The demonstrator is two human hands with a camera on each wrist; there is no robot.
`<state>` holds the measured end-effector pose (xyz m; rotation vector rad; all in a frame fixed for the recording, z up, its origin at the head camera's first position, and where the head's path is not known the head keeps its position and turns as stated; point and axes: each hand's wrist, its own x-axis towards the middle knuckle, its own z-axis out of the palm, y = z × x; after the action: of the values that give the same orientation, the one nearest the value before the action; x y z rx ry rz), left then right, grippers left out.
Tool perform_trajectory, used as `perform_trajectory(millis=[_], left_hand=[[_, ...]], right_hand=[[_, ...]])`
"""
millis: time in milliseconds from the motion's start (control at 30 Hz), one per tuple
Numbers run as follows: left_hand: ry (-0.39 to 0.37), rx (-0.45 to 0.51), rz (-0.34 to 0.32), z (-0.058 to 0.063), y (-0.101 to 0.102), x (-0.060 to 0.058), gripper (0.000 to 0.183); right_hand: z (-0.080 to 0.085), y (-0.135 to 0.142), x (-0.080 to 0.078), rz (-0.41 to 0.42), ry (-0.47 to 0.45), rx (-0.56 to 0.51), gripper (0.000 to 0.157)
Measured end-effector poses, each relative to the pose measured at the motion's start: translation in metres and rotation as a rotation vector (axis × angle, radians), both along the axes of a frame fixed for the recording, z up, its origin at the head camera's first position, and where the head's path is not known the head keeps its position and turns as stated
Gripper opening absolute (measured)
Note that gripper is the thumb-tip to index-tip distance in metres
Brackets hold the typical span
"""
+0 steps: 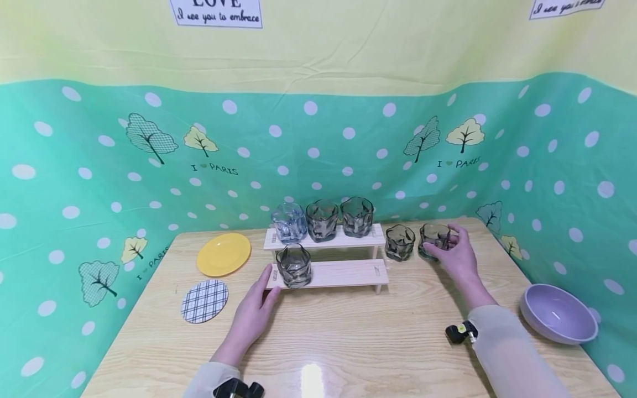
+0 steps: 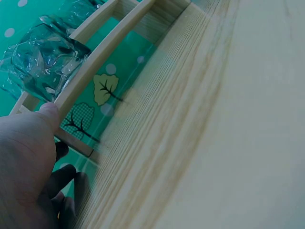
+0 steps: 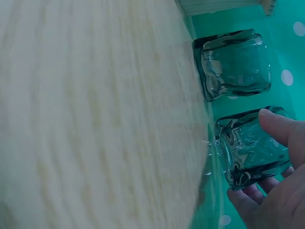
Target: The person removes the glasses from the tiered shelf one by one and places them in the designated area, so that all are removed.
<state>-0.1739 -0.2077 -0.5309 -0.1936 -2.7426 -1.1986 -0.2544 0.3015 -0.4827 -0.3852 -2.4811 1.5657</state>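
At the right of the table my right hand (image 1: 457,255) grips a grey faceted glass (image 1: 434,236), thumb on the near side and fingers round the far side. Another grey glass (image 3: 236,64) stands just beside it, next to the rack. My left hand (image 1: 252,311) holds the left end of a two-tier wooden rack (image 1: 343,275), its thumb at the front edge of the lower tier. Close to those fingers, a smoky glass (image 1: 294,267) sits upright on that tier. On the upper tier are a bluish glass (image 1: 289,224) and two grey glasses (image 1: 356,217).
A yellow plate (image 1: 224,254) lies left of the rack, with a checked round coaster (image 1: 204,301) in front of it. At the table's right edge is a purple bowl (image 1: 559,315). A green dotted cloth (image 1: 318,143) hangs behind the table.
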Motion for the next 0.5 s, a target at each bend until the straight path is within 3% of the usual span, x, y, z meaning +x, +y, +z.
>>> perform_trajectory(millis=[500], left_hand=[[0.0, 0.008, -0.003, -0.0009, 0.0005, -0.0005, 0.069]], right_hand=[[-0.0045, -0.0039, -0.0031, 0.014, 0.01, 0.019, 0.107]])
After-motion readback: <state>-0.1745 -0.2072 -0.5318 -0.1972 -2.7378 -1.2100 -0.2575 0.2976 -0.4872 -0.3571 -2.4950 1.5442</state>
